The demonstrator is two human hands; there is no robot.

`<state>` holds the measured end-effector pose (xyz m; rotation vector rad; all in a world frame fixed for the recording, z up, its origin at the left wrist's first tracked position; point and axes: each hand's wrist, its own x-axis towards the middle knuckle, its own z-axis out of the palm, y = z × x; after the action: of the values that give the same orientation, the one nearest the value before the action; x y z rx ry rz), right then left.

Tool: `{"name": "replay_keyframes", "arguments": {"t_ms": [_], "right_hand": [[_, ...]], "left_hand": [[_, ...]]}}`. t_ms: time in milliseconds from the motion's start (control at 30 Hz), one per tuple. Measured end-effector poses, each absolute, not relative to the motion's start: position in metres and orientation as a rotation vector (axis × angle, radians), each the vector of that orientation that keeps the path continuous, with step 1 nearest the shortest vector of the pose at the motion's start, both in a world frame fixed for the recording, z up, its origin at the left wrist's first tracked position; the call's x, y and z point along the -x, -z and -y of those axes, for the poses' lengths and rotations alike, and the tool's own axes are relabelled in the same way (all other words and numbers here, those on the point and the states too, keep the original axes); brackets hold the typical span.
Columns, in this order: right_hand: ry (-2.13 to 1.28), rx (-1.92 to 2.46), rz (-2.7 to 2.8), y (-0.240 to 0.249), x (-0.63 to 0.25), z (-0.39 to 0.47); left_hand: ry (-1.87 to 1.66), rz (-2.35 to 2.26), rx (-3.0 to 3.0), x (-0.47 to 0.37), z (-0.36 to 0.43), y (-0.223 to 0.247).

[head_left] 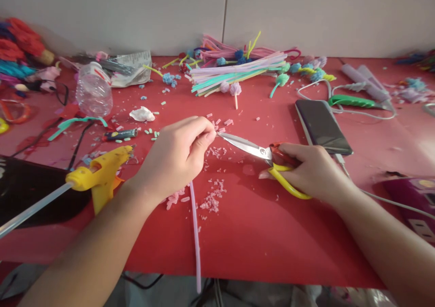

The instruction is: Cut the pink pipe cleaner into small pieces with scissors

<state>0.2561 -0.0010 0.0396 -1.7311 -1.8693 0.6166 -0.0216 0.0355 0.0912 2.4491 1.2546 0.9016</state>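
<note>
My left hand [185, 150] is closed, with thumb and forefinger pinched around a lilac pipe cleaner [195, 239] that hangs down past the table's front edge. My right hand [307, 168] grips the scissors [248, 147] by their yellow and red handles. The blades point left, and their tips meet the left fingertips; the blades look closed or nearly so. Whatever sits right at the tips is too small to make out. Below them on the red table lie pink fuzzy clippings [212, 199] and short pink pieces [228, 122].
A yellow glue gun [102, 173] stands at left, beside a clear bottle [94, 91]. A bundle of pipe cleaners [238, 71] lies at the back. On the right are a phone [322, 125], a green utility knife [355, 101], white cables and a purple power strip [413, 198].
</note>
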Motion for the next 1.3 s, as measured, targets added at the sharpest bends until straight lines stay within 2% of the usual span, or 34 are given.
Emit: {"name": "replay_keyframes", "arguments": {"t_ms": [500, 1000, 1300], "right_hand": [[-0.706, 1.819, 1.833, -0.04, -0.258, 0.002], [-0.718, 1.716, 1.877, -0.051, -0.25, 0.001], [-0.695, 1.684, 1.848, -0.04, -0.255, 0.003]], "left_hand": [[-0.852, -1.293, -2.312, 0.021, -0.034, -0.095], [-0.827, -1.31, -2.189, 0.019, -0.032, -0.097], [-0.841, -1.266, -1.935, 0.017, -0.032, -0.095]]}}
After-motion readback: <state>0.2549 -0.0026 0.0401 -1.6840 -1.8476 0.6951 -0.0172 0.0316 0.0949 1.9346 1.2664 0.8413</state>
